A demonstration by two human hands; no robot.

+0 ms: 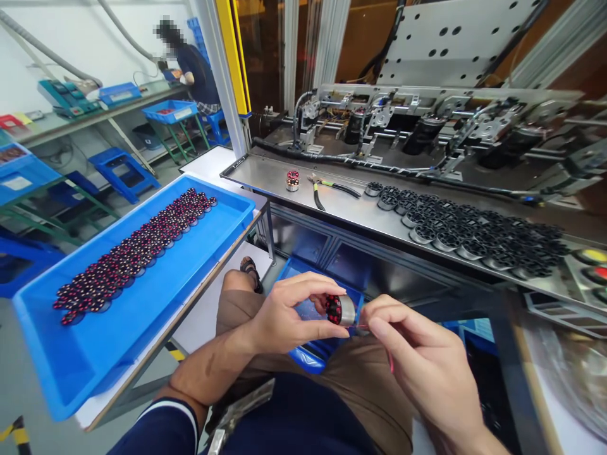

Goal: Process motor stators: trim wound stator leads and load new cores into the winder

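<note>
Over my lap, my left hand (289, 313) grips a wound motor stator (348, 310) between thumb and fingers. The stator has a silver metal rim and red and black windings facing left. Close on its right side, my right hand (412, 354) pinches thin red wire (363, 327) with thumb and forefinger. A short reddish end of it shows below the right fingers. Past the hands, on the metal ledge, a small stack of wound stators (293, 181) stands beside side cutters (332, 188) with black and green handles.
Rows of black stators (455, 227) fill the ledge's right part. At left, a blue tray (190, 278) holds many wound stators. Behind the ledge stands a winding machine (379, 126). Push buttons (598, 273) sit far right. A co-worker (194, 69) sits at a far bench.
</note>
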